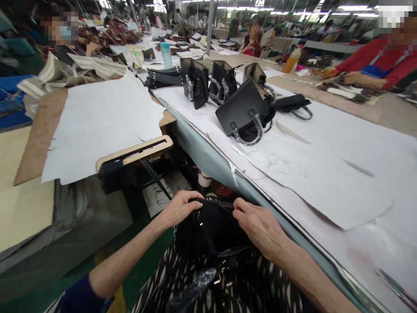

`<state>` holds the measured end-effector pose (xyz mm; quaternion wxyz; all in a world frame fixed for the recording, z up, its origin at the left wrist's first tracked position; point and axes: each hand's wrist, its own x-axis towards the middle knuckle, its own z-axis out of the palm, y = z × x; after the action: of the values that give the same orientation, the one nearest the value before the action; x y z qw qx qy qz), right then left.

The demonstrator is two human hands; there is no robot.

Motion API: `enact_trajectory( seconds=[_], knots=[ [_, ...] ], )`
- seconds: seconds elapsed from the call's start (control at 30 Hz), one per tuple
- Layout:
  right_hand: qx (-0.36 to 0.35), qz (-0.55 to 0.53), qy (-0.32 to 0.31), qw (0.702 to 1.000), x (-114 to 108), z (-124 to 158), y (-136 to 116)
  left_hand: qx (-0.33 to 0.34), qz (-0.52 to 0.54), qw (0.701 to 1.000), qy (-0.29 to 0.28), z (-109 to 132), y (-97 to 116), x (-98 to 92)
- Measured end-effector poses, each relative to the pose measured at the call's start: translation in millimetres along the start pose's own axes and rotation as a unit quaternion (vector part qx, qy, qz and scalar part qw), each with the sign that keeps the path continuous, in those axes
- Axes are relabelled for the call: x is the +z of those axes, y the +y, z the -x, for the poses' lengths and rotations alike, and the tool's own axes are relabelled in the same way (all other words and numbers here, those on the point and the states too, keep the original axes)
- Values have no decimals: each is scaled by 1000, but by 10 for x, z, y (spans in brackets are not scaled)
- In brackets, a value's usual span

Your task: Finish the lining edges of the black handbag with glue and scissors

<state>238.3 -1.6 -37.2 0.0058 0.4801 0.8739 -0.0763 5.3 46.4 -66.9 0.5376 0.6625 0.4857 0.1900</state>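
A black handbag (208, 230) rests on my lap, below the table edge. My left hand (179, 208) is closed on the bag's top edge at its left side. My right hand (259, 226) pinches the same top edge from the right. Both hands grip the bag's opening, close together. A handle wrapped in clear plastic (195, 284) hangs at the bag's near side.
Several finished black handbags (243, 108) with wrapped handles stand on the paper-covered table (325, 174). A stack of black pieces (164, 77) lies further back. A work stand with a slotted wooden bar (137, 152) is at the left. Other people sit at the far left and right. Scissors (395, 287) lie near right.
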Motion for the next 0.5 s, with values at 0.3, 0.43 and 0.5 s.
enact_trajectory(
  seconds=[0.3, 0.43, 0.5],
  knots=[
    [110, -28, -54, 992, -43, -183, -107, 22, -15, 1000, -3, 45, 8, 14],
    [130, -38, -67, 988, -74, -312, -192, 33, -30, 999, 5, 39, 2, 37],
    [134, -50, -64, 988, -56, -355, -212, 30, -34, 999, 4, 36, 1, 44]
  ],
)
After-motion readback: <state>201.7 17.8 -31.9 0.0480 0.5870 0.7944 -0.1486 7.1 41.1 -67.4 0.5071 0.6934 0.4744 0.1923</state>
